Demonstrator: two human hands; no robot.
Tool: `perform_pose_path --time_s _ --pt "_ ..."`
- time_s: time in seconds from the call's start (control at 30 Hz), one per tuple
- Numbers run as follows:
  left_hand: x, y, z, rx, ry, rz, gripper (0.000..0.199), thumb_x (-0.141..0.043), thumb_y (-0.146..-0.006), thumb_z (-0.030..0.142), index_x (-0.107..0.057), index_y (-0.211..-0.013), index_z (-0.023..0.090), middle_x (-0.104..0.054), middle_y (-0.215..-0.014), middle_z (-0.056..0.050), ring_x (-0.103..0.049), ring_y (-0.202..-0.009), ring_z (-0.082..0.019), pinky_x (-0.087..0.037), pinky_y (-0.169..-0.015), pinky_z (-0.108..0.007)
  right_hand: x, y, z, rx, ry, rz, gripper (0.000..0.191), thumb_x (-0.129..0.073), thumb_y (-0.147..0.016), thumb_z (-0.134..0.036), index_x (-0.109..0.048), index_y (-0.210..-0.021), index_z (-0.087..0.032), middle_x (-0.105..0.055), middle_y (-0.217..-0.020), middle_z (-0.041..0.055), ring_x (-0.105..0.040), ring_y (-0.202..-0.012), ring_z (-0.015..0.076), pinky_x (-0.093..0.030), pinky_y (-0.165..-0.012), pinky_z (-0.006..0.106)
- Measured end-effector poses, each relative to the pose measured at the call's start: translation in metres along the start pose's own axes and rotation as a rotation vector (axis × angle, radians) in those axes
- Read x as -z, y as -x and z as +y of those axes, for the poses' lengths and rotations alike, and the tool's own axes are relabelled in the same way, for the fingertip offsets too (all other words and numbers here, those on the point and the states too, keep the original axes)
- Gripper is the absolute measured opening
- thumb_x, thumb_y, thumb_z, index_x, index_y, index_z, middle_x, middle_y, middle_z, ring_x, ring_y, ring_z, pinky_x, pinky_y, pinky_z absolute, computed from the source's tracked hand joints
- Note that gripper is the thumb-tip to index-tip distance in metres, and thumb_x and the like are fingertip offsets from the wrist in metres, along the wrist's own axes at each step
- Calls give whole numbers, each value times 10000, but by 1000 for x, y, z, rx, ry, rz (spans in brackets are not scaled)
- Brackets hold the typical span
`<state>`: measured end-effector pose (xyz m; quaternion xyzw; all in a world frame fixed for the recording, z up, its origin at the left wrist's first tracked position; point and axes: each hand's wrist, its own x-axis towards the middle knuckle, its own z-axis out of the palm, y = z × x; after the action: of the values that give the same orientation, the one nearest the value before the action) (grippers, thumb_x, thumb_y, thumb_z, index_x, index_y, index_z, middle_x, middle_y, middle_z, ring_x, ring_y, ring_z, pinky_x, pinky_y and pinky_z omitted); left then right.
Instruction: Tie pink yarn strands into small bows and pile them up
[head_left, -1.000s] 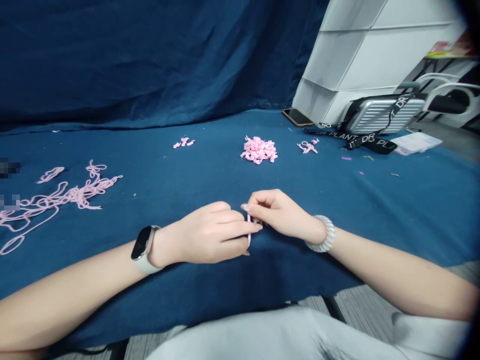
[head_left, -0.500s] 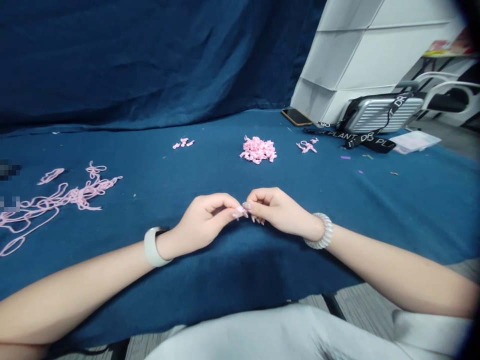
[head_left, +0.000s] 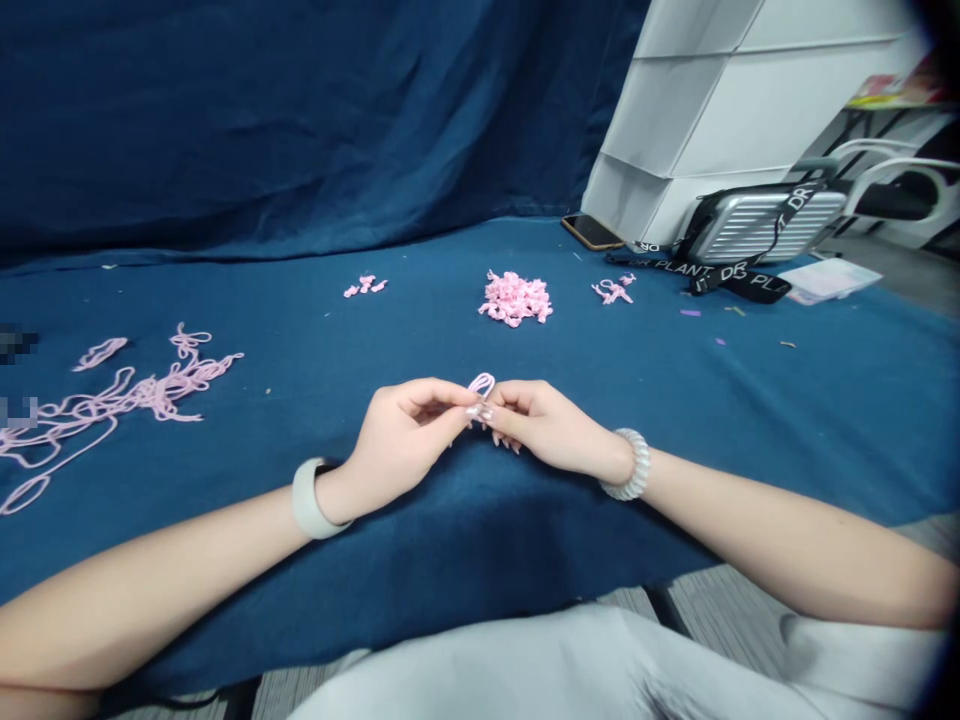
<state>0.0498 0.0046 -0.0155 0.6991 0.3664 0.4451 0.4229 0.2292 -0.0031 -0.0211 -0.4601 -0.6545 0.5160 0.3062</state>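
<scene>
A short loop of pink yarn (head_left: 484,381) stands up between my fingertips, above the blue cloth. My left hand (head_left: 411,432) pinches it between thumb and forefinger. Meeting it from the other side, my right hand (head_left: 544,425) also pinches the yarn, its remaining fingers curled. The fingertips hide the lower part of the yarn. Beyond my hands lies a pile of small knotted pink yarn pieces (head_left: 515,298). A few more pink bits (head_left: 365,286) lie to its left, and another small cluster (head_left: 613,290) to its right.
Loose pink yarn strands (head_left: 161,392) spread across the blue cloth (head_left: 337,345) on the left, near a small yarn bundle (head_left: 102,353). At the back right are a phone (head_left: 592,232), a silver ribbed case (head_left: 772,228) with a black strap, a flat clear box (head_left: 832,282) and white storage boxes (head_left: 675,110).
A loop of yarn now shows above my fingertips, where it was bunched and hidden before. My right hand has shifted slightly left, closer against my left.
</scene>
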Motion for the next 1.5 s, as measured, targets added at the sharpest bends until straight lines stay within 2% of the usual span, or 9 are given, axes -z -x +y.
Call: perform_pose_path --time_s 0.1,0.23,0.4,0.5,0.77,0.97,1.17,1.33,1.5 --pt "-1 -2 -3 201 217 -47 106 -677 -754 218 -685 -827 142 -661 -668 -12 -523 -496 -64 -428 -471 -175 -1 0 -1 -10 16 18 269 -516 -863 -359 -521 -702 -143 -505 -574 -30 -439 -493 60 -362 -496 197" --pt "-1 -2 -10 293 377 -45 126 -654 -781 231 -634 -876 150 -632 -705 -8 -500 -510 -55 -406 -468 -169 -2 0 -2 -7 36 28 283 -514 -862 -368 -524 -696 -139 -506 -572 -28 -422 -490 56 -341 -484 191" --pt "-3 -2 -11 297 453 -45 179 -631 -796 219 -511 -926 191 -605 -695 22 -501 -496 -62 -405 -454 -169 -3 0 -1 0 51 39 275 -511 -859 -359 -515 -689 -142 -514 -576 -23 -422 -489 57 -335 -479 189" --pt "-5 -2 -9 266 462 -35 154 -607 -808 213 -467 -869 194 -583 -695 37 -486 -474 -55 -404 -448 -173 -3 0 -1 7 66 48 276 -507 -857 -361 -519 -689 -142 -510 -570 -22 -426 -485 61 -340 -480 192" --pt "-2 -2 -6 255 301 -77 47 -545 -844 197 -551 -849 150 -547 -630 28 -482 -486 -60 -403 -492 -189 -2 0 0 22 94 57 265 -506 -854 -350 -532 -689 -145 -509 -561 -23 -434 -489 67 -345 -496 200" --pt "-2 -2 -8 296 379 -92 139 -588 -829 228 -612 -924 130 -580 -658 2 -501 -544 -70 -414 -526 -191 0 0 -1 23 103 87 270 -498 -859 -349 -537 -690 -143 -512 -573 -19 -439 -506 73 -349 -511 205" --pt "-1 -1 -8 360 511 -123 175 -675 -766 231 -658 -906 126 -626 -683 -20 -545 -596 -83 -433 -542 -188 0 0 0 65 90 163 264 -489 -860 -331 -500 -665 -154 -503 -582 -20 -433 -508 77 -350 -514 213" --pt "-4 -2 -7 387 425 -64 165 -690 -747 239 -650 -864 131 -647 -699 -20 -572 -593 -88 -457 -512 -177 1 0 4 119 125 194 236 -485 -864 -303 -508 -680 -158 -528 -613 -12 -459 -541 86 -363 -542 218" --pt "-5 -2 -8 365 475 -10 218 -706 -729 250 -550 -852 161 -653 -693 4 -590 -568 -91 -470 -462 -166 0 0 5 161 191 227 235 -485 -871 -309 -517 -693 -160 -530 -610 -15 -454 -550 90 -355 -543 219"
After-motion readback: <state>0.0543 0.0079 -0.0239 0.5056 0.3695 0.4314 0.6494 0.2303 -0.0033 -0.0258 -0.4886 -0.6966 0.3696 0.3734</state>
